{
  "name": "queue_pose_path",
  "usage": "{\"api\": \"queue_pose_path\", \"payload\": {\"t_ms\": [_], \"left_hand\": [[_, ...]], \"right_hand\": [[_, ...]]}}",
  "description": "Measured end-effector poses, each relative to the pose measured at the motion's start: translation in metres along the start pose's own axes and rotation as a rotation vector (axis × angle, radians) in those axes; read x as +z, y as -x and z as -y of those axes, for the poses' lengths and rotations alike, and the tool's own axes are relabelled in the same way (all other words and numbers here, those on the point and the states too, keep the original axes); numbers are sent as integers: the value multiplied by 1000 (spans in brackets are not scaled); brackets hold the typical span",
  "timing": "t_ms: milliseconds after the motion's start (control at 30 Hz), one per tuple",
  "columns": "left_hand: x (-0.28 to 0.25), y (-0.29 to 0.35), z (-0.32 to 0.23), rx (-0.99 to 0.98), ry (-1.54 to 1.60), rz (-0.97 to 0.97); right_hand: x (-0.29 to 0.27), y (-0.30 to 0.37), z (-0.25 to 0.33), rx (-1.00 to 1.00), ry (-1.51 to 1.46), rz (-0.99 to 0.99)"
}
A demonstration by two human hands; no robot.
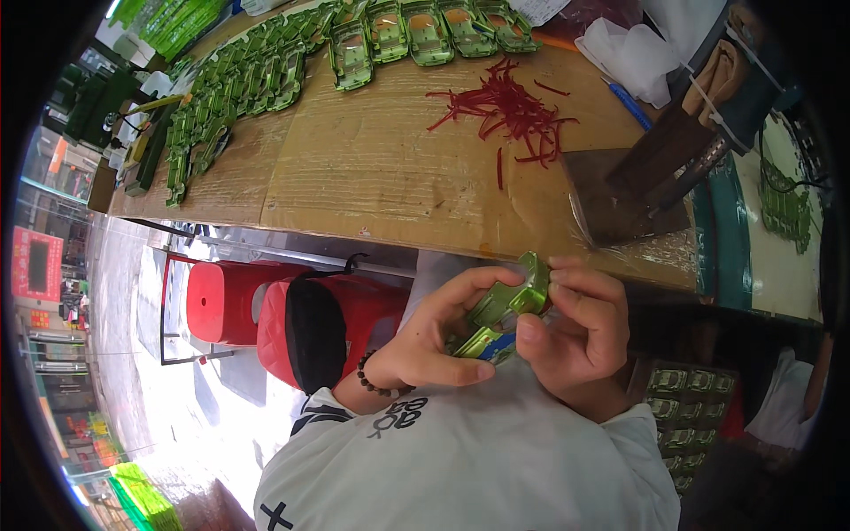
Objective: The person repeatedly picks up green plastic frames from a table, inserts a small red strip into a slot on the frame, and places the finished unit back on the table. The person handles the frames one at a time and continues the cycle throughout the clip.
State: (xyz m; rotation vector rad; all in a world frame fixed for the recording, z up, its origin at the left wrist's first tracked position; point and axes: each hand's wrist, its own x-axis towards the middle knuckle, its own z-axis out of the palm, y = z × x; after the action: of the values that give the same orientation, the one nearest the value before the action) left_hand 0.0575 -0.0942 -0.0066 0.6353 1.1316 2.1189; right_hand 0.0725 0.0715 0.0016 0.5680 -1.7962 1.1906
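Note:
A shiny green toy car body shell point(502, 303) is held in front of my chest, just off the table's near edge. My left hand point(443, 327) is wrapped around its lower side, thumb below and fingers behind. With the thumb and fingertips, my right hand point(580, 323) pinches the shell's upper right end. Something blue shows on the shell's lower side, partly covered by the fingers. A bit of red is just visible by the right fingertips; I cannot tell what it is. On the table lie a loose heap of thin red strips point(522, 111) and many similar green car shells point(351, 57) in rows.
The wooden table point(354, 168) spans the top. At its right stand a dark metal fixture point(651, 177), a blue pen point(630, 104) and white crumpled plastic point(629, 57). Red stools point(221, 301) stand below left. A tray of green shells point(686, 407) is at lower right.

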Motion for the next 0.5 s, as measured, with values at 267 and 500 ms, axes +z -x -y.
{"api": "queue_pose_path", "payload": {"t_ms": [267,500], "left_hand": [[8,-6,6,-17,-109,-70],[6,-7,6,16,-138,-64]], "right_hand": [[0,7,-12,91,-107,-96],[3,3,-12,182,-226,-90]]}}
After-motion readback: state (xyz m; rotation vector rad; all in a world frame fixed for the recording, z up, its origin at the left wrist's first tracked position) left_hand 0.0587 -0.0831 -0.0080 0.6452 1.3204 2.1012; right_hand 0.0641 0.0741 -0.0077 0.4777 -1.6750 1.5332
